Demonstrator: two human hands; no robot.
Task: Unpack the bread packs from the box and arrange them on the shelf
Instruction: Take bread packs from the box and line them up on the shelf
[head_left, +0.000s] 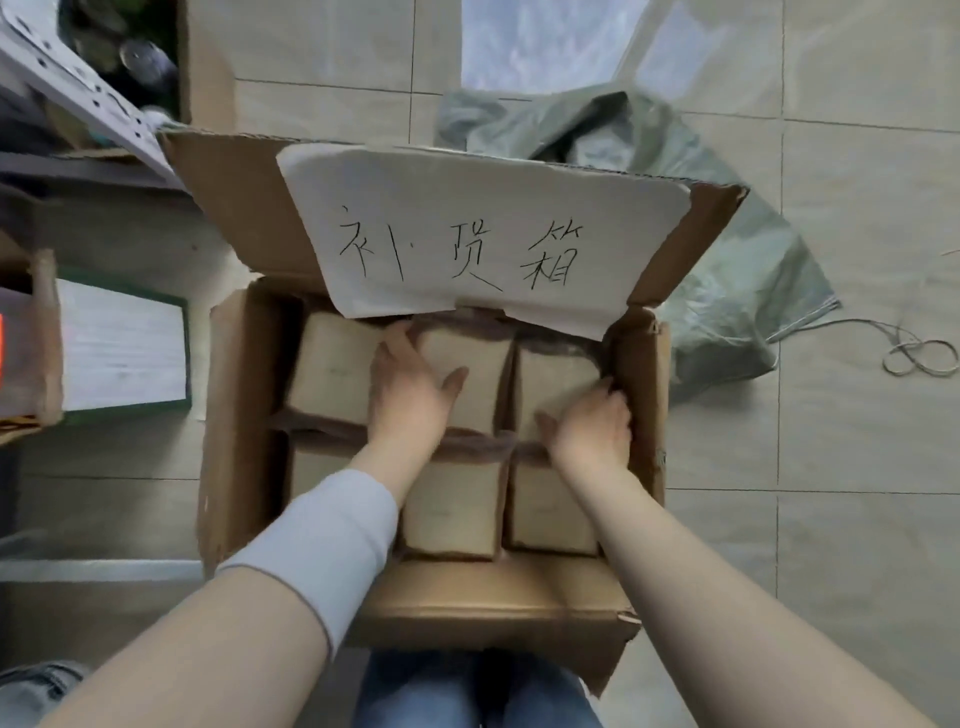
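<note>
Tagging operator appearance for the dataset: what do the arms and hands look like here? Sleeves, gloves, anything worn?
The left forearm wears a snug, pale grey sleeve band, with bare arm showing on both sides of it. The right arm is unsleeved. The left hand and right hand are ungloved. No watch, ring or marking is visible, though the frame is slightly blurred.

Left hand (410, 387) grips the far-middle tan rectangular bread pack (467, 384). Neighbouring packs (332, 374) stand just beside it on both sides, leaving only narrow slots. Right hand (592, 426) grips the far-right pack (556, 379), fingers (615, 395) wedged against the brown cardboard box wall (641, 395). Beyond both grips, the white paper-covered flap (483, 234) overhangs. Clearance directly above is open.
</note>
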